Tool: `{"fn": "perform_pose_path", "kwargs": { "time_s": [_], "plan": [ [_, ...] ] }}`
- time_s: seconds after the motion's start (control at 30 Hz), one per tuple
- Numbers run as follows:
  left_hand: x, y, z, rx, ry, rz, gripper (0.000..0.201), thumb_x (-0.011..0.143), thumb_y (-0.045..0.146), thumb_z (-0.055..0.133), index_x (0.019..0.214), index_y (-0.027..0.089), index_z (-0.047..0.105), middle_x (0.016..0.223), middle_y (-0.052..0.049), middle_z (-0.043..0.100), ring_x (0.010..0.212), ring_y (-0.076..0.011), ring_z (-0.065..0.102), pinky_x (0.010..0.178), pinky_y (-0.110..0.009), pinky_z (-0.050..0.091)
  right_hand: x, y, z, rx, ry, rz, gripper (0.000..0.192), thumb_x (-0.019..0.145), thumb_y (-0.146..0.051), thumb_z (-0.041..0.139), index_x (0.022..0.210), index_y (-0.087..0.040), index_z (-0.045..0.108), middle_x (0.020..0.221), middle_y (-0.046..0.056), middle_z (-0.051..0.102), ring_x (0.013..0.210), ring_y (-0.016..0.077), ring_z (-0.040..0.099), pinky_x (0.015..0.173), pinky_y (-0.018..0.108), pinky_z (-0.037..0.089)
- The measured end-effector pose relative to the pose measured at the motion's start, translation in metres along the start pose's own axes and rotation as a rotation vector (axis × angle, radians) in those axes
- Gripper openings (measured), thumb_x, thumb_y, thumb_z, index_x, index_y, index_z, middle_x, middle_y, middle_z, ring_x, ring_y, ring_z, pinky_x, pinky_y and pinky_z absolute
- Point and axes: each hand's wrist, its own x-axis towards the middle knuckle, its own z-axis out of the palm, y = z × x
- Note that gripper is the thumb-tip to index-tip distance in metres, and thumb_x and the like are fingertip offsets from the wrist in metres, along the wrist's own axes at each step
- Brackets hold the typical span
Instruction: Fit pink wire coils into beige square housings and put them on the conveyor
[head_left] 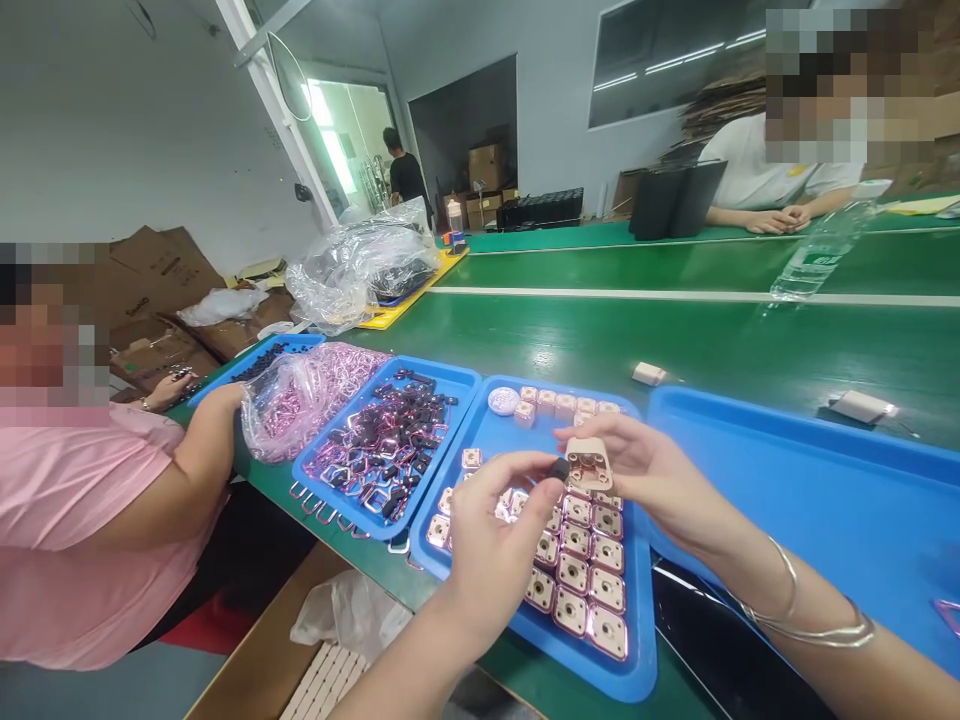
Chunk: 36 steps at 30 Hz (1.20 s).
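Note:
My right hand (637,465) grips a small cream-coloured plastic housing (589,462), its hollow side with round posts turned toward me. Between the thumb and fingertips of my left hand (499,540) is a small black part (559,469), held close beside the housing; whether the two touch I cannot tell. Both hands are over a blue tray (637,670) with rows of square cream pieces with pinkish metallic rims (574,572). Cream blocks (566,404) and a round white patterned object (503,401) lie at its far end. My left hand covers part of the rows.
Left of my tray, another blue tray (469,385) holds black parts with pink metallic frames (390,440). Beyond lies a plastic bag of pink frames (300,400). A blue tray (750,415) sits right, a bottle (821,250) farther back. A co-worker in pink (97,520) sits left.

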Motion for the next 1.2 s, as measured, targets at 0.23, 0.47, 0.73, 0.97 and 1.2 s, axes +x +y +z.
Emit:
{"fn": "perform_pose_path", "kwargs": {
  "time_s": [0.23,0.47,0.73,0.97,1.2],
  "plan": [
    [-0.0003,0.0014,0.0033,-0.054,-0.028,-0.016,0.014,0.087,0.028,0.062,0.098,0.023,0.068,0.093,-0.003,0.071,0.085,-0.0140,0.066,0.078,-0.026,0.053,-0.0005,0.0005,0.0001,0.023,0.009,0.018,0.026,0.065,-0.019,0.080,0.088,-0.025,0.068,0.109,0.005,0.073,0.100,0.0238,0.068,0.080,0.032,0.056],
    [0.0002,0.0001,0.0046,-0.041,-0.014,-0.035,0.013,0.087,0.028,0.063,0.097,0.022,0.068,0.092,-0.004,0.070,0.085,-0.0154,0.066,0.077,-0.028,0.053,-0.0012,0.0012,-0.0001,0.024,0.026,0.020,0.028,0.063,-0.022,0.083,0.087,-0.023,0.068,0.109,0.008,0.072,0.098,0.0263,0.068,0.080,0.035,0.057],
    [-0.0030,-0.0009,0.0028,0.155,0.009,0.032,0.014,0.085,0.030,0.064,0.096,0.022,0.067,0.089,-0.003,0.068,0.080,-0.0172,0.063,0.075,-0.033,0.051,-0.0009,0.0028,-0.0032,0.041,0.040,0.017,0.031,0.062,-0.024,0.085,0.088,-0.026,0.068,0.111,0.007,0.072,0.102,0.0275,0.067,0.082,0.037,0.057],
    [-0.0045,0.0027,0.0002,0.251,0.033,0.093,0.011,0.083,0.026,0.067,0.092,0.021,0.066,0.083,-0.001,0.068,0.076,-0.0157,0.062,0.072,-0.032,0.048,-0.0012,0.0042,-0.0047,0.058,0.051,-0.004,0.030,0.063,-0.023,0.085,0.087,-0.027,0.068,0.108,0.004,0.073,0.097,0.0234,0.068,0.079,0.031,0.057],
    [-0.0041,0.0065,0.0017,0.283,-0.025,0.194,0.009,0.083,0.023,0.067,0.091,0.019,0.065,0.084,-0.002,0.069,0.077,-0.0162,0.061,0.071,-0.031,0.048,-0.0029,0.0041,-0.0048,-0.022,0.046,-0.026,0.030,0.064,-0.026,0.084,0.090,-0.026,0.068,0.110,0.006,0.072,0.102,0.0262,0.067,0.084,0.034,0.056]
  ]
}}
